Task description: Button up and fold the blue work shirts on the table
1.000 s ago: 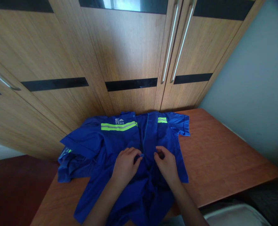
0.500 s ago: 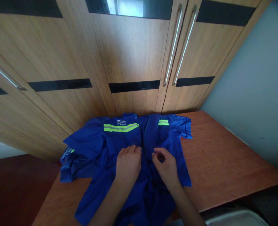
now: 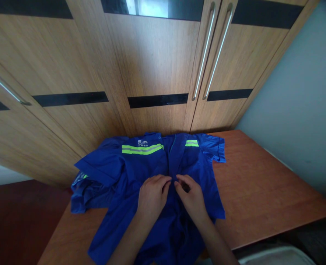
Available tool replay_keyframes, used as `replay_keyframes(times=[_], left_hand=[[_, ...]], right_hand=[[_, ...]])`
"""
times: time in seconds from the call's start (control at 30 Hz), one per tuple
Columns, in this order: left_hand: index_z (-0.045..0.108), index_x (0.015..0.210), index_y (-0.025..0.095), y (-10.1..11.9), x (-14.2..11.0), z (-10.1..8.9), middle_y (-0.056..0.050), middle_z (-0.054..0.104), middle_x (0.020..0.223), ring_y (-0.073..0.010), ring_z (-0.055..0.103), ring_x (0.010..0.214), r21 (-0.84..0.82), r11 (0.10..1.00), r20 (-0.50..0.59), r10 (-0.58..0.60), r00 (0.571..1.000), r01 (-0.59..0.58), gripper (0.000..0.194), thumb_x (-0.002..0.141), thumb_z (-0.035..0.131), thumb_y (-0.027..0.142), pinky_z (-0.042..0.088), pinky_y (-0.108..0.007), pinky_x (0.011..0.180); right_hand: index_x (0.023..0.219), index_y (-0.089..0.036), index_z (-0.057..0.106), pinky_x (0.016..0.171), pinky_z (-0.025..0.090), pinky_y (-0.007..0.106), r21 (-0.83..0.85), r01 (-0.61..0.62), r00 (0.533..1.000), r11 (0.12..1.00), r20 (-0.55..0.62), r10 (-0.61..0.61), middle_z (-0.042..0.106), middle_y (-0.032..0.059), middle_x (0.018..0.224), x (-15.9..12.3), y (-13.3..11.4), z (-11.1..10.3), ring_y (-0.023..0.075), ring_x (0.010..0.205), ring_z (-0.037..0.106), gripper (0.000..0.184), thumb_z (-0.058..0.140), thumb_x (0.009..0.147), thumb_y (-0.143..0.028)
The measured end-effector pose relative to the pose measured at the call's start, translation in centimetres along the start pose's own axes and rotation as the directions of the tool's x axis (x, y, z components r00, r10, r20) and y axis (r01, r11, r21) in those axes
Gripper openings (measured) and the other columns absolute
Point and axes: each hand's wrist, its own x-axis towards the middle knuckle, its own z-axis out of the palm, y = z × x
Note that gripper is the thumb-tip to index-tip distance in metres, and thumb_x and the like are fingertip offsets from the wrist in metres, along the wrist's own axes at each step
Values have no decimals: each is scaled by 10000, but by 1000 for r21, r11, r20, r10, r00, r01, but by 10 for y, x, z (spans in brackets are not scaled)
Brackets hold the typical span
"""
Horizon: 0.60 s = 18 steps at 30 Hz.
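Observation:
A blue short-sleeved work shirt [image 3: 143, 165] with yellow-green reflective strips and a white chest print lies spread, collar toward the cabinet. Its front is parted near the collar. My left hand [image 3: 153, 195] pinches the shirt's front edge on the left side of the opening, thumb against fingers. Close by on the right, my right hand [image 3: 192, 193] has thumb and fingertips closed in a pinch at the other front edge. Only a small gap separates the two sets of fingertips. Whatever small part of the cloth lies between them is mostly hidden.
Under the shirt is a reddish-brown wooden table [image 3: 262, 191]. More crumpled blue clothing [image 3: 93, 195] lies beneath the left sleeve. A wooden cabinet [image 3: 157, 59] with metal handles stands behind, and a pale wall [image 3: 295, 110] rises at the right. A light-edged object [image 3: 279, 255] sits at the lower right.
My left hand has shifted slightly right, its thumb now showing. My right hand has moved a little left. The fingertips and the two front edges of the shirt are closer together.

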Motion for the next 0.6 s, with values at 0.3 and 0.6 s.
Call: replay_keyframes(times=[0.3, 0.6], left_hand=[[690, 936, 236, 1, 1, 0, -20, 735, 934, -184, 665, 859, 9, 1000, -56, -20, 998, 20, 176, 870, 533, 190, 495, -320, 809], [695, 915, 246, -2, 8, -6, -1, 733, 925, -175, 665, 864, -84, 996, 29, 8, 1000, -5, 177, 872, 535, 182, 488, -288, 798]], right_hand=[[1031, -175, 678, 653, 502, 267, 70, -17, 997, 997, 70, 12, 658, 24, 771, -1, 2, -2, 162, 691, 607, 272, 575, 802, -281], [903, -190, 651, 663, 473, 248, 116, -10, 948, 993, 318, -27, 631, -5, 756, 18, 2, -16, 143, 692, 583, 184, 502, 824, -263]])
